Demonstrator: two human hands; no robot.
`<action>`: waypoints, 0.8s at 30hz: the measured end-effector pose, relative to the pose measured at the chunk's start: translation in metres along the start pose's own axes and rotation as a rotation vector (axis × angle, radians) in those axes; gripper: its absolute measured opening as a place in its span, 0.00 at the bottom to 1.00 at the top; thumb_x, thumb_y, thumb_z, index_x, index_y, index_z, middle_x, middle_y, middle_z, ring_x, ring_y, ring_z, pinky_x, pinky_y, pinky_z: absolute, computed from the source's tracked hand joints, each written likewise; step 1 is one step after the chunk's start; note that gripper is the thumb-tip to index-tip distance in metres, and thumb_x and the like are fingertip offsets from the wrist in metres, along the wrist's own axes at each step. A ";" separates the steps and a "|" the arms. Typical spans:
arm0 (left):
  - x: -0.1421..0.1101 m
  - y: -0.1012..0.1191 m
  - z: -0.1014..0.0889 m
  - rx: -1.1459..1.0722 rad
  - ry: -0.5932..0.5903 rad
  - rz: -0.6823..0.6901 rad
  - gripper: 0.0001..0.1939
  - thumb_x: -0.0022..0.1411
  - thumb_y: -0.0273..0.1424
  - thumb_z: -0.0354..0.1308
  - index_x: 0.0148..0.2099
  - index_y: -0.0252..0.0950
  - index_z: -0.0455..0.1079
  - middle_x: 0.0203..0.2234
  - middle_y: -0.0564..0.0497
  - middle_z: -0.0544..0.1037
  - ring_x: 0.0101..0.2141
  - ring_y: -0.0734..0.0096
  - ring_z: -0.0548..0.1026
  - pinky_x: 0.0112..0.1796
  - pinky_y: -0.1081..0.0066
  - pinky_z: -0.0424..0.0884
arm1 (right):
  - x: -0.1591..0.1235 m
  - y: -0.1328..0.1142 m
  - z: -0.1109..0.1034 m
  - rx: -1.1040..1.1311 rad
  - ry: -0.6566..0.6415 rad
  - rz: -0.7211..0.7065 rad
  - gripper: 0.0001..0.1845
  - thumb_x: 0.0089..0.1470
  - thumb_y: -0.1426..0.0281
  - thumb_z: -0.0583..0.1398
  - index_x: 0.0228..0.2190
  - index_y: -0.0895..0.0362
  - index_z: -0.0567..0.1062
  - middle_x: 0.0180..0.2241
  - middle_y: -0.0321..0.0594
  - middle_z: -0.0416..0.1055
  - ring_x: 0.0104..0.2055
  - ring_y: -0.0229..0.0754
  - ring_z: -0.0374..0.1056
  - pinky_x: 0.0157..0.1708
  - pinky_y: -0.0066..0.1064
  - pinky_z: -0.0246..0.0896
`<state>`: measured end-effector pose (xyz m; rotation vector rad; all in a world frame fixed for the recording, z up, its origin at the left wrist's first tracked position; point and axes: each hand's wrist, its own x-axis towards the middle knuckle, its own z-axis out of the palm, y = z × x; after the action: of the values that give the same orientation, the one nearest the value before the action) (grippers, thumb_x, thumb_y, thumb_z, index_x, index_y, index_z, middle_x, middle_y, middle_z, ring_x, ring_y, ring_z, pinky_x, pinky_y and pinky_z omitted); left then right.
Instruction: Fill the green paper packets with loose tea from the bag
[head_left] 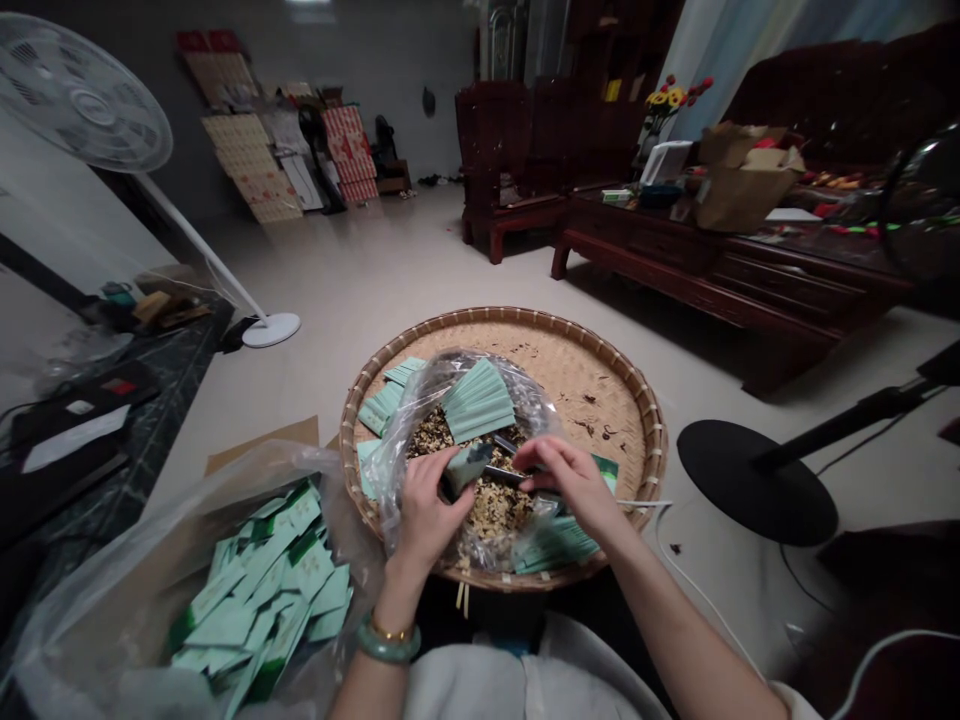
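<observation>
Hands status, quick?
Left hand pinching pale green sachet. Right hand at metal tool. Both over dried flowers in clear plastic bag, on woven bamboo tray.

Pale mint-green sachets (259,610) carry dark green bands. The dried flower mix (495,500) is speckled cream and brown, the woven bamboo tray (600,385) tan with a striped rim. The left hand (429,510) wears a mottled green jade bangle (388,642).

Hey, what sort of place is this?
Probably a home living room also used for handwork: there's a carved dark wood armchair, a standing fan, and a large woven bamboo tray of dried material and green packets.
</observation>
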<state>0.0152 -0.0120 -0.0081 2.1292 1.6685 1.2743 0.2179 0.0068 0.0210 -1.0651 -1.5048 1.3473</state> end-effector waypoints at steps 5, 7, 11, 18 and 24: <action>0.000 -0.008 0.000 -0.085 0.122 -0.124 0.21 0.53 0.28 0.59 0.50 0.35 0.68 0.43 0.44 0.73 0.43 0.60 0.72 0.40 0.64 0.73 | -0.011 0.026 0.007 -0.738 -0.295 -0.011 0.10 0.50 0.75 0.58 0.37 0.58 0.74 0.37 0.46 0.74 0.40 0.47 0.70 0.43 0.38 0.64; -0.001 -0.010 0.000 -0.149 0.156 -0.174 0.19 0.53 0.29 0.59 0.49 0.35 0.69 0.42 0.44 0.71 0.40 0.64 0.73 0.36 0.68 0.74 | -0.011 0.036 0.017 -0.873 -0.272 -0.039 0.24 0.45 0.79 0.59 0.48 0.60 0.69 0.44 0.51 0.71 0.47 0.50 0.67 0.47 0.40 0.61; -0.002 -0.011 0.000 -0.207 0.154 -0.231 0.16 0.53 0.30 0.59 0.46 0.35 0.70 0.39 0.47 0.69 0.36 0.69 0.73 0.34 0.72 0.74 | -0.004 0.046 0.037 -0.983 -0.259 -0.046 0.41 0.38 0.85 0.60 0.56 0.59 0.61 0.50 0.53 0.65 0.51 0.53 0.62 0.49 0.42 0.60; -0.003 -0.013 0.001 -0.218 0.145 -0.255 0.17 0.53 0.31 0.59 0.46 0.34 0.70 0.39 0.47 0.69 0.35 0.70 0.73 0.33 0.73 0.74 | 0.023 0.050 0.048 -0.764 -0.247 -0.113 0.23 0.45 0.80 0.61 0.46 0.57 0.70 0.42 0.45 0.67 0.43 0.45 0.66 0.45 0.36 0.61; -0.003 -0.014 0.000 -0.211 0.149 -0.250 0.17 0.54 0.31 0.59 0.47 0.35 0.70 0.40 0.47 0.70 0.36 0.69 0.73 0.34 0.71 0.74 | 0.039 0.046 0.057 -0.661 -0.356 -0.254 0.28 0.43 0.76 0.65 0.48 0.56 0.70 0.50 0.46 0.66 0.51 0.47 0.62 0.51 0.38 0.56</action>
<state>0.0047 -0.0092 -0.0178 1.6852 1.7044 1.4842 0.1552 0.0304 -0.0280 -0.9954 -2.3641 0.9012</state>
